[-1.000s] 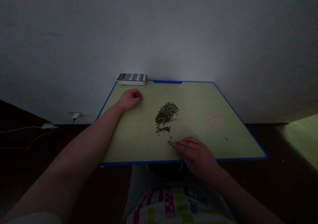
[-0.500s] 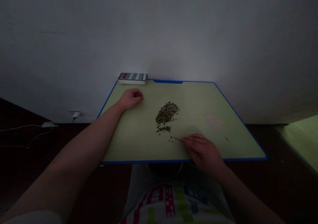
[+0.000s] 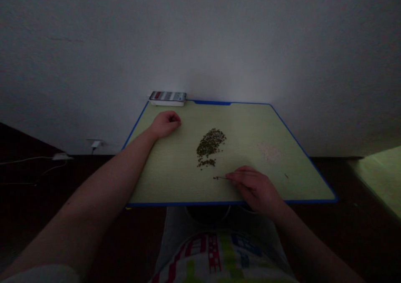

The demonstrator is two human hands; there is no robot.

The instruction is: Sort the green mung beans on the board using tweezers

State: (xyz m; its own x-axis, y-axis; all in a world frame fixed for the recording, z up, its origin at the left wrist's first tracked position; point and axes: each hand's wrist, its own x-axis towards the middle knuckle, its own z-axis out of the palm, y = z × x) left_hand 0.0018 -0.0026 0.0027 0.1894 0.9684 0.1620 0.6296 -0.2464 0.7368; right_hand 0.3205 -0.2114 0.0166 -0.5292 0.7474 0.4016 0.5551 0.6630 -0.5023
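A pale green table [image 3: 175,178] with a blue edge stands against a white wall. In its middle lies a pile of small dark green beans [image 3: 210,144], with a few stray beans [image 3: 216,177] nearer me. My right hand [image 3: 255,187] rests near the front edge, fingers pinched on a thin tool like tweezers [image 3: 222,177], whose tip touches the stray beans. My left hand [image 3: 164,123] lies curled in a loose fist at the table's far left, holding nothing that shows. A faint patch of pale grains [image 3: 268,151] lies to the right.
A phone [image 3: 167,96] lies on a white box at the table's far left corner. A white plug and cable [image 3: 61,156] lie on the dark floor at left. Another green surface [image 3: 380,174] shows at the right edge. A round dark object [image 3: 208,214] sits under the front edge.
My right hand has shifted right and slightly back, and the thin tool now points left at the stray beans. My left hand has stayed put.
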